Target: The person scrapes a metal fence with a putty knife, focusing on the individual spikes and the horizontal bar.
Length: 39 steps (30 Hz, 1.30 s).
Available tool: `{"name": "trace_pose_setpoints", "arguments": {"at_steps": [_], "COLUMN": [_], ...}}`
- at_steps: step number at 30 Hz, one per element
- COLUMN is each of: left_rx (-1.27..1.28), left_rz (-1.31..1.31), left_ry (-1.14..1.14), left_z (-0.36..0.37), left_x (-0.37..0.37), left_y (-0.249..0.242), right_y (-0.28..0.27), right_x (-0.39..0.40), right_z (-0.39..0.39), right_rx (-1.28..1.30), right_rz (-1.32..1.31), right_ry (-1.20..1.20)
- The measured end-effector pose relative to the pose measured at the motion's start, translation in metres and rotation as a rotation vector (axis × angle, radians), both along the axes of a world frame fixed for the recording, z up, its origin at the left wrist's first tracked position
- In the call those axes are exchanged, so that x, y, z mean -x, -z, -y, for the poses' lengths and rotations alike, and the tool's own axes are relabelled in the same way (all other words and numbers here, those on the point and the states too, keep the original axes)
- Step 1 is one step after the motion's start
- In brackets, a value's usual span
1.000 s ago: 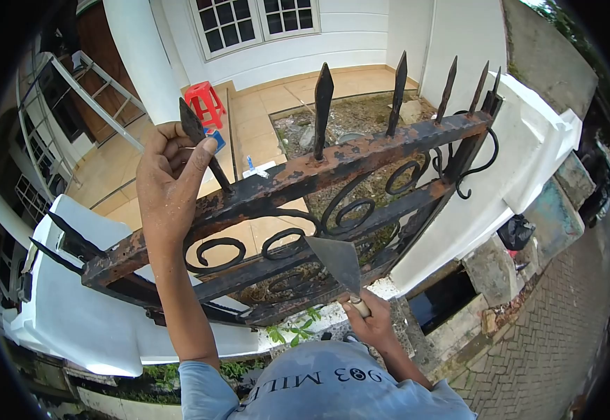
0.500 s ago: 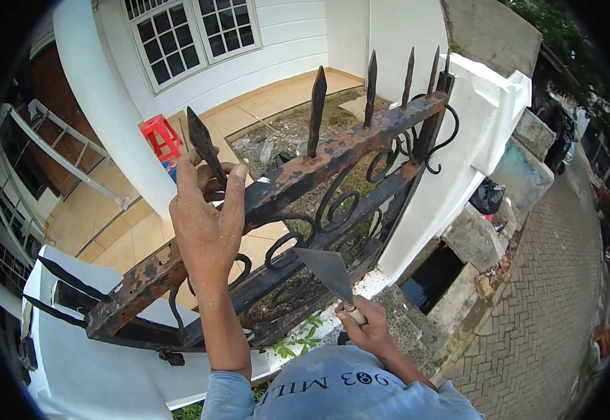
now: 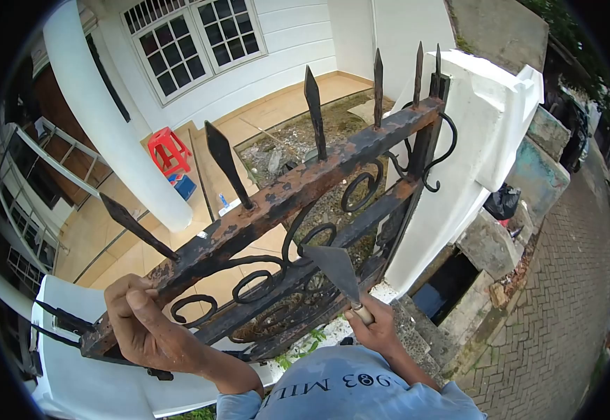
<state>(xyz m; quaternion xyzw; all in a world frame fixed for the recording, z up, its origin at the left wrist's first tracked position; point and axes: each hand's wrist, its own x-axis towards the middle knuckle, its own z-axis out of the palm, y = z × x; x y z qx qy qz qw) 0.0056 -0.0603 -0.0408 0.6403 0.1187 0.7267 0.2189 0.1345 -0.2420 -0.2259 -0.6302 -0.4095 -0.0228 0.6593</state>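
An iron fence [image 3: 270,203] with spear-shaped points and scrollwork stretches diagonally in front of me, its black paint flaked and rusty along the thick top rail. Near the rail's left end, my left hand [image 3: 147,325] is closed round it, the fingertips partly hidden. Dust speckles that hand. In my right hand [image 3: 375,325] is a trowel [image 3: 333,269], gripped by its pale handle. Its flat, pointed blade tilts up and to the left, overlapping the lower scrolls in this view.
A white wall pillar [image 3: 452,154] stands at the fence's right end. Beyond the fence are a red stool [image 3: 168,150], a round white column [image 3: 109,112] and a metal frame [image 3: 60,161]. An open drain [image 3: 445,283] lies beside the brick-paved lane [image 3: 543,315].
My left hand has left the spear point and moved down and left along the top rail. The right hand keeps the trowel in nearly the same place. The view has shifted slightly.
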Motion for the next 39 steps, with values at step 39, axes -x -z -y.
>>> {"name": "trace_pose_setpoints", "arguments": {"at_steps": [39], "left_rx": [0.343], "left_rz": [-0.364], "left_ry": [0.507], "left_z": [0.021], "left_x": [-0.176], "left_y": [-0.018], "right_y": [-0.105], "right_x": [-0.153], "right_z": [-0.009], "right_rx": [-0.210], "right_rz": [-0.501], "right_ry": [-0.827]}}
